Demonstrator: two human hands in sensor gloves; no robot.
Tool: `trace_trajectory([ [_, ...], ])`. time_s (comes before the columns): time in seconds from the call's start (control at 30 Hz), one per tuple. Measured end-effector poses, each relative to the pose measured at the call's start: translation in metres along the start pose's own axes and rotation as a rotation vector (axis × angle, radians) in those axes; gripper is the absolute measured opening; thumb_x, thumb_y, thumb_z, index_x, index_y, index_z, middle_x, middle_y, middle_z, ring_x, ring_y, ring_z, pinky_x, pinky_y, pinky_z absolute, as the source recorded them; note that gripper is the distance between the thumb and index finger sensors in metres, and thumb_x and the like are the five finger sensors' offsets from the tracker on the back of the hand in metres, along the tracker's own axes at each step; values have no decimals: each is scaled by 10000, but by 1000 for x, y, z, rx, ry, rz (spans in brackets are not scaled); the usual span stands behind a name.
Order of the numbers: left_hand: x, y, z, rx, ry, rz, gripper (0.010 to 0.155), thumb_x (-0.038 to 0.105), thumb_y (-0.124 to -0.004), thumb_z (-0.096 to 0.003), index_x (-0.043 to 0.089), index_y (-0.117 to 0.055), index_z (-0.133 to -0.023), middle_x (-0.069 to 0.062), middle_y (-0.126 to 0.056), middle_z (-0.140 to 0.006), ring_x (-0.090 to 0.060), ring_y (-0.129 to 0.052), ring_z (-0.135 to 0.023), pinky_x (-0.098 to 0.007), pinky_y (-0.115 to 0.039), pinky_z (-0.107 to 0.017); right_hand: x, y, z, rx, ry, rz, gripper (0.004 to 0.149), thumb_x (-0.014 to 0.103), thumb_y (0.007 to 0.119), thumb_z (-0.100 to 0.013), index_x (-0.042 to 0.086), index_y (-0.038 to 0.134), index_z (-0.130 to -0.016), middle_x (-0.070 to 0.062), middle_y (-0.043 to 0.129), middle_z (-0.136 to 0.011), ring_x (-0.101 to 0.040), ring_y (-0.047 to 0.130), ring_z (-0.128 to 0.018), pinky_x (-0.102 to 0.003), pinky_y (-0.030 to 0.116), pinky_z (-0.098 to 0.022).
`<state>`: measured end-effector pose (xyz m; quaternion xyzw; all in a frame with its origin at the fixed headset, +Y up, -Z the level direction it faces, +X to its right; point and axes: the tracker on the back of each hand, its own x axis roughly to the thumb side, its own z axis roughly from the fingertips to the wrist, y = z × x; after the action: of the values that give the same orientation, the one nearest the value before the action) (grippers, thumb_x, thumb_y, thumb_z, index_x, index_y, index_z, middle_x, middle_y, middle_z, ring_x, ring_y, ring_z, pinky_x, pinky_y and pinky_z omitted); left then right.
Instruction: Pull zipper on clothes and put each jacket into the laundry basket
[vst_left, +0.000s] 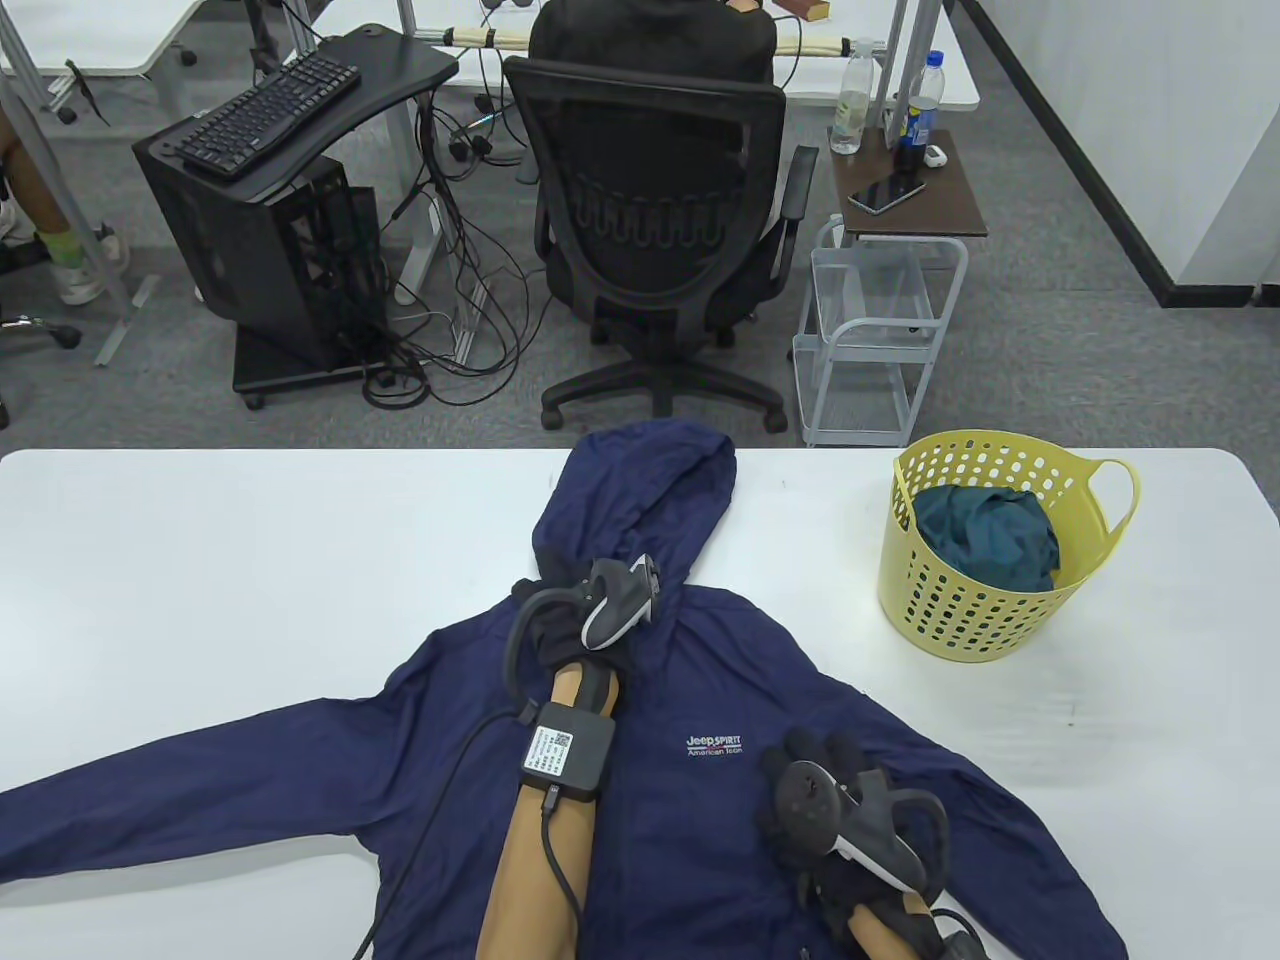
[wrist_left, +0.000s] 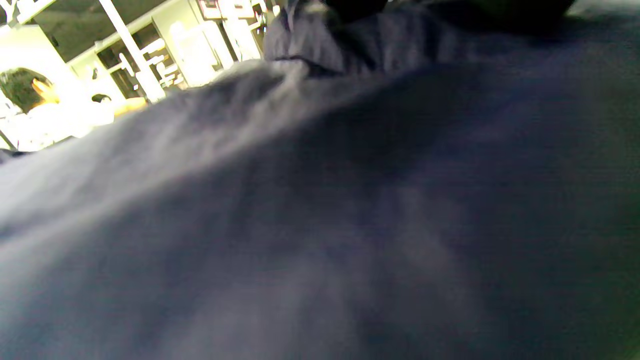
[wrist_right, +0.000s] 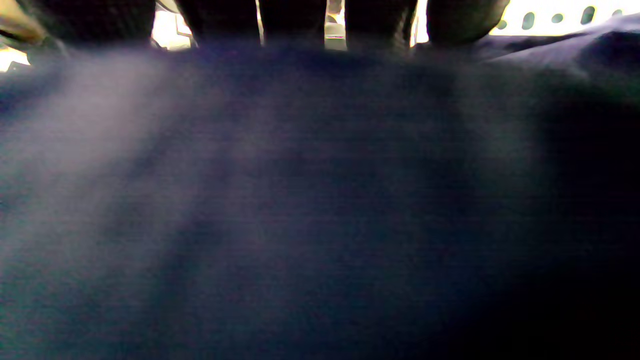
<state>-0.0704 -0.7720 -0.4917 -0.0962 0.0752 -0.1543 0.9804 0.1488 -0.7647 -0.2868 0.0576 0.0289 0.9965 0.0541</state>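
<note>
A navy hooded jacket (vst_left: 700, 690) lies flat on the white table (vst_left: 200, 580), front up, hood toward the far edge and sleeves spread out. My left hand (vst_left: 548, 608) sits at the collar, at the top of the front seam. Its fingers are hidden under the tracker, so its grip is unclear. My right hand (vst_left: 800, 800) rests flat on the jacket's right chest below the logo, fingers spread and straight. The left wrist view is filled with blurred jacket cloth (wrist_left: 320, 200). In the right wrist view, straight gloved fingers (wrist_right: 292, 20) press on the cloth (wrist_right: 300, 200).
A yellow perforated laundry basket (vst_left: 960, 610) stands at the table's far right with a teal garment (vst_left: 985, 535) inside. Beyond the far edge are an office chair (vst_left: 660, 230), a white wire cart (vst_left: 870, 340) and a computer stand.
</note>
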Motion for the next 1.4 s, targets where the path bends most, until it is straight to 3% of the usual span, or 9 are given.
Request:
trace_trajectory([
  [0.17, -21, 18, 22, 209, -101, 109, 427, 589, -705, -333, 474, -747, -742, 200, -725, -1043, -232, -476, -1074, -527, -552, -728, -2, 2, -2, 16, 3, -4, 644, 557, 727, -432, 314, 647, -1023, 7, 596, -1157, -450, 570, -1032, -643, 527, -702],
  [0.27, -43, 29, 39, 266, -196, 351, 407, 567, -760, -321, 417, -815, -696, 182, -832, -993, -186, -587, -1045, -474, -601, -717, -2, 2, -1, 21, 0, 0, 643, 556, 728, -431, 317, 649, -1022, 8, 596, -1157, -450, 570, -1031, -643, 526, -702],
  [0.33, -57, 32, 49, 269, -243, 502, 403, 538, -824, -303, 365, -855, -666, 149, -968, -862, -153, -813, -949, -463, -640, -698, -2, 2, 0, 10, 9, 17, 642, 558, 728, -430, 317, 653, -1020, 9, 603, -1155, -447, 574, -1032, -641, 527, -703],
  [0.5, -83, 25, 76, 204, -259, 659, 428, 519, -825, -314, 409, -848, -727, 134, -1057, -713, -137, -995, -780, -513, -698, -660, -5, 4, 1, 4, 12, 27, 633, 553, 731, -430, 314, 667, -1013, 9, 629, -1145, -441, 589, -1028, -640, 533, -700],
  [0.53, -87, 21, 81, 203, -260, 652, 498, 474, -810, -348, 465, -762, -843, 201, -1079, -630, -93, -1021, -745, -519, -704, -657, -5, 4, 2, 2, 11, 29, 633, 553, 730, -430, 314, 668, -1013, 9, 632, -1144, -439, 588, -1029, -639, 534, -700],
  [0.6, -90, 11, 89, 141, -288, 676, 568, 469, -782, -374, 487, -664, -929, 196, -1056, -623, -97, -998, -755, -545, -677, -666, -5, 4, 2, -1, 11, 33, 631, 553, 731, -430, 313, 672, -1011, 11, 636, -1143, -440, 589, -1028, -640, 533, -700],
  [0.8, -100, -22, 108, 7, -325, 880, 491, 518, -659, -378, 479, -789, -850, 151, -997, -663, -182, -906, -837, -631, -595, -674, -1, 8, 3, 12, 4, 62, 630, 555, 729, -430, 316, 673, -1010, 12, 636, -1143, -438, 587, -1029, -641, 531, -701],
  [1.2, -99, -45, 122, 34, -337, 1017, 461, 542, -688, -388, 409, -848, -800, 136, -980, -766, -236, -844, -904, -641, -611, -653, 6, 3, 6, -10, -25, 33, 616, 546, 735, -432, 316, 695, -1001, 13, 659, -1135, -436, 606, -1023, -637, 539, -700],
  [1.4, -98, -46, 124, 33, -331, 1013, 464, 541, -689, -387, 399, -855, -797, 136, -987, -757, -237, -852, -897, -633, -621, -650, 32, -10, -4, -9, -83, 22, 572, 529, 746, -440, 313, 752, -970, 23, 775, -1070, -321, 809, -908, -524, 674, -649],
])
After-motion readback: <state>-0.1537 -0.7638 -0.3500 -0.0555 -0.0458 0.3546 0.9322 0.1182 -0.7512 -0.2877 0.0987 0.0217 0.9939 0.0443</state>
